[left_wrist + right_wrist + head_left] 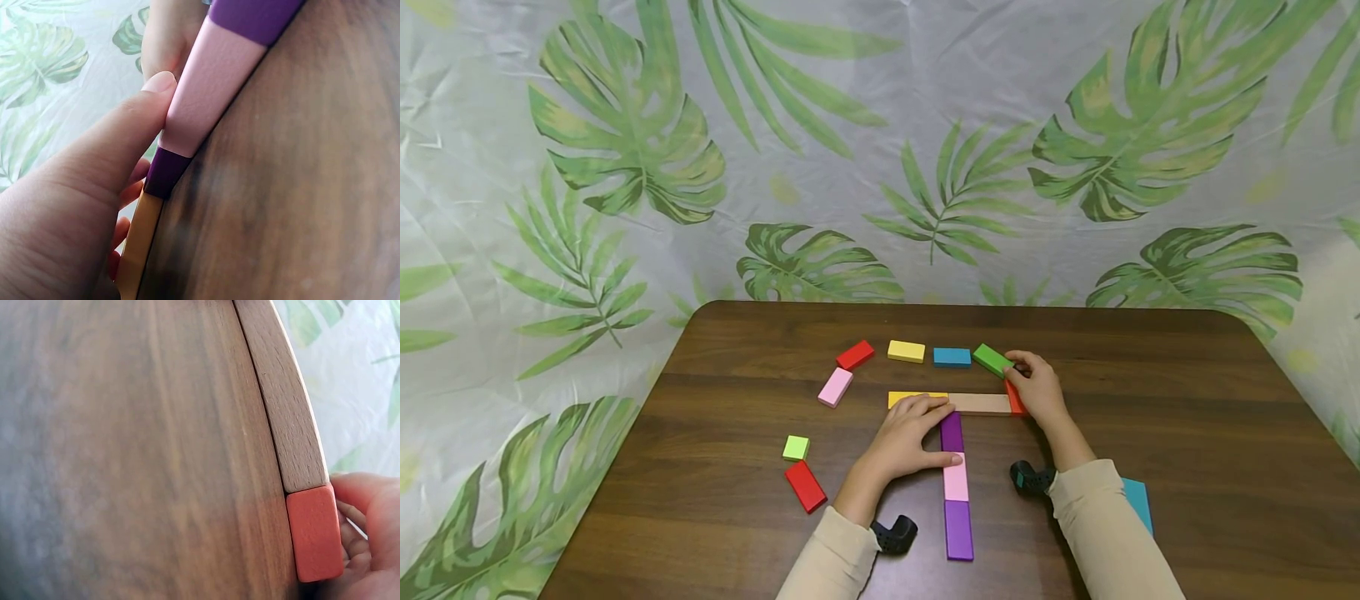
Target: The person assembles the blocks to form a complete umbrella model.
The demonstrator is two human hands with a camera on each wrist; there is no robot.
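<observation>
My left hand (902, 437) lies spread over the corner of a block layout on the table. Its fingers rest along the yellow block (901, 397) and by the dark purple block (951, 432), and its thumb touches the pink block (209, 87). A purple block (958, 529) sits below that pink one. To the right of the yellow block runs a plain wooden block (981, 403). My right hand (1037, 387) grips the orange-red block (314, 534) at the wooden block's end; its fingers partly hide it. A green block (991, 358) lies just beyond those fingers.
An arc of separate blocks curves around: blue (952, 357), yellow (906, 351), red (855, 355), pink (835, 387), lime green (796, 448) and another red block (806, 487). A blue object (1138, 502) shows partly behind the right sleeve. Patterned cloth (820, 167) hangs behind the table (1210, 400).
</observation>
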